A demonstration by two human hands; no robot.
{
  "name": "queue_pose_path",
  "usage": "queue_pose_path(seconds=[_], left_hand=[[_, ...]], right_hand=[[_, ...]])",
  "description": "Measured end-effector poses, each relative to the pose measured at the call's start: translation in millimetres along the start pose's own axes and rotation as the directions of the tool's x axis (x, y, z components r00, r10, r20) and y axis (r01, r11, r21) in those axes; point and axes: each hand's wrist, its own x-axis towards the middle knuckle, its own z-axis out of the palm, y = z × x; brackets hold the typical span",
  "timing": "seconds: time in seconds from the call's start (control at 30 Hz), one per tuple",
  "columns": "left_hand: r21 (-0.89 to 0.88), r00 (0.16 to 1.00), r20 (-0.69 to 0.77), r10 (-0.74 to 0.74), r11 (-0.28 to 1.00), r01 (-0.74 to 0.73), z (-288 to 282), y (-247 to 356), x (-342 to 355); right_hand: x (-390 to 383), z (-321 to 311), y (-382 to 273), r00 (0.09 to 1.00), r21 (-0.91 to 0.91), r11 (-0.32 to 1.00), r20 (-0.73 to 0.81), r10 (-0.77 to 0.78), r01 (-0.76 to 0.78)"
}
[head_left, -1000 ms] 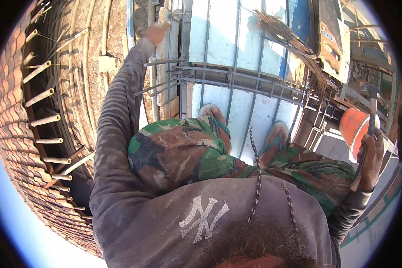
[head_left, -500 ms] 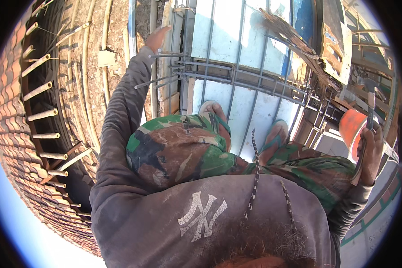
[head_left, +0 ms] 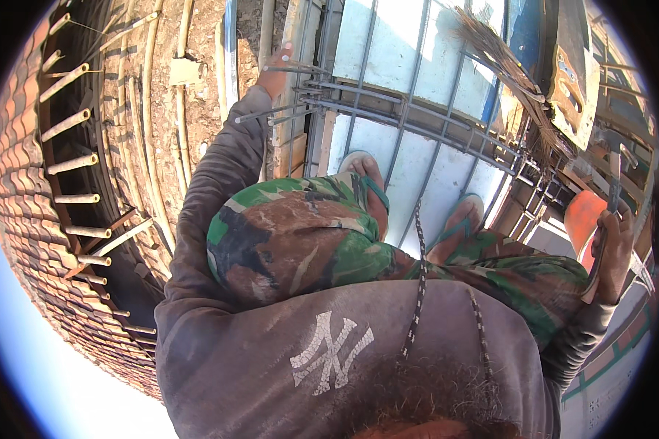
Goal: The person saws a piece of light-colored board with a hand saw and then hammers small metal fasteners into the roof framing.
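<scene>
We see the right hand (head_left: 613, 252) with its fingers clamped round 1 upright, dark-shafted, brown-ended hammer (head_left: 613, 192) near an orange bucket (head_left: 581, 222), while the left hand (head_left: 274, 73) lies at a pale wooden board (head_left: 294, 25), its finger spacing unclear to us.

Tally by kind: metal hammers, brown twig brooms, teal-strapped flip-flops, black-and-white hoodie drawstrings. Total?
Metal hammer in right hand: 1
Brown twig broom: 1
Teal-strapped flip-flops: 2
Black-and-white hoodie drawstrings: 2
Total: 6
</scene>
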Motion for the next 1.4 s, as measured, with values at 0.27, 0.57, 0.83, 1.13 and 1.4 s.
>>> queue_pose_path(seconds=[0.27,0.57,0.83,1.13,1.4], left_hand=[[-0.133,0.987,0.085,0.135,0.983,-0.123,-13.8,-20.0,7.8],[-0.323,0.967,0.126,-0.220,0.913,0.249,5.2,41.6,-7.6],[-0.322,0.975,0.222,-0.024,0.942,0.097,8.9,44.4,-0.4],[-0.454,0.967,0.216,-0.138,0.862,0.224,6.1,27.0,5.7],[-0.373,0.985,0.087,-0.148,0.912,0.170,1.6,31.7,-2.8]], right_hand=[[4.0,46.7,-59.3,0.957,0.131,0.985,0.255,-0.141,0.110],[80.5,231.7,-151.7,0.619,-0.057,0.672,0.454,-0.641,0.739],[107.6,386.9,-234.2,0.611,-0.171,0.612,0.463,-0.642,0.772],[96.9,394.1,-247.0,0.634,-0.186,0.652,0.528,-0.565,0.735],[93.2,399.1,-253.0,0.629,-0.171,0.644,0.499,-0.596,0.745]])
